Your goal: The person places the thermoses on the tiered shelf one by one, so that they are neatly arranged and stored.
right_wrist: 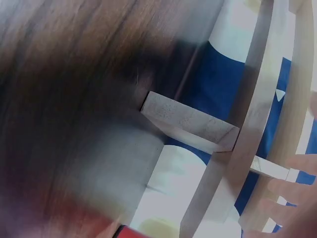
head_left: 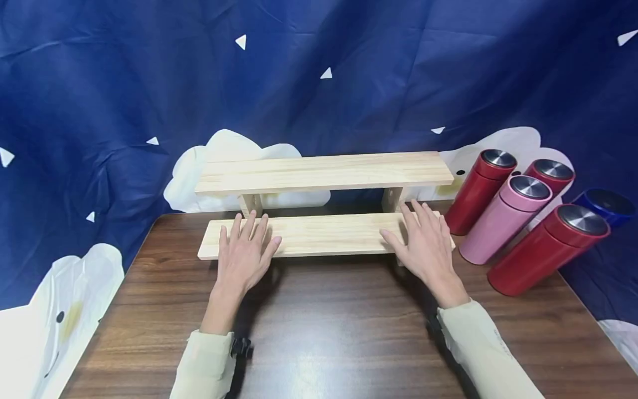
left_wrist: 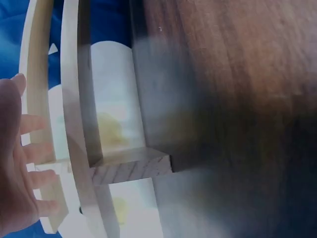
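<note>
Currently left hand and right hand over lower board of pale wooden two-tier shelf, fingers apart, gripping nothing; contact unclear. Shelf stands on brown wood-grain table. Front-edge pressure could tip it; rightward shove could topple tall red silver-topped flask beside.

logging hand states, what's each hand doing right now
Left hand: open, holding nothing, at the lower wooden shelf.
Right hand: open, holding nothing, at the same shelf's right end.
</note>
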{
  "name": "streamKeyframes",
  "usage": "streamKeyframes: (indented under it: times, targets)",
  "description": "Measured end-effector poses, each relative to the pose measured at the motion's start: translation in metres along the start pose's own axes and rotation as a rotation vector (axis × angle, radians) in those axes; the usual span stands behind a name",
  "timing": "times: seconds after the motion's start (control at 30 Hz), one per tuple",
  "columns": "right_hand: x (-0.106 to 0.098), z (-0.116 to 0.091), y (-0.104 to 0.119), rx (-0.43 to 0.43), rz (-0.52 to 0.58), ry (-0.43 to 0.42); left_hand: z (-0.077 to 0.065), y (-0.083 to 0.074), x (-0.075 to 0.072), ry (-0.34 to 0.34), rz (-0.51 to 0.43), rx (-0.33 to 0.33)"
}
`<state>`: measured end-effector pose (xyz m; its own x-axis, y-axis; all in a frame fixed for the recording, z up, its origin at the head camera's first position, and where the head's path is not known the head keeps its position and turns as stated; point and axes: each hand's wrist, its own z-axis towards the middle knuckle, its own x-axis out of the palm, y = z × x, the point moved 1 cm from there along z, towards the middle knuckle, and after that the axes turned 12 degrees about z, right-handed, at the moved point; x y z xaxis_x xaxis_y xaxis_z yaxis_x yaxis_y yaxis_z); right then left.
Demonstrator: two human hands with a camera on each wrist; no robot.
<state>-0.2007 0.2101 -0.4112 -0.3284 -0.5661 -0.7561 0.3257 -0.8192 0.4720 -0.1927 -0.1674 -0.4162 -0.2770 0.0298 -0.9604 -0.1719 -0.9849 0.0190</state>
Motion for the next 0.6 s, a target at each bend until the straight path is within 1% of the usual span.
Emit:
streamKeyframes:
  times: [0.13,0.23,0.3,0.4,0.5,0.6]
  targets:
    - [-0.002,-0.006,-0.003,-0.004,0.049,-0.053,-0.004,0.001,0.004,-0.040,-0.027,0.002]
    - [-0.004,-0.009,-0.006,0.027,0.088,-0.085,-0.005,0.002,0.008,-0.074,-0.048,0.001]
    - [-0.006,-0.011,-0.008,0.051,0.124,-0.105,-0.004,0.003,0.009,-0.113,-0.068,0.000]
    - [-0.011,-0.012,-0.010,0.068,0.233,-0.146,-0.002,0.006,0.009,-0.199,-0.117,-0.014]
    - [-0.017,-0.012,-0.013,0.090,0.370,-0.198,-0.001,0.010,0.010,-0.288,-0.183,-0.045]
    - [-0.023,-0.013,-0.017,0.139,0.509,-0.247,-0.002,0.015,0.011,-0.339,-0.244,-0.089]
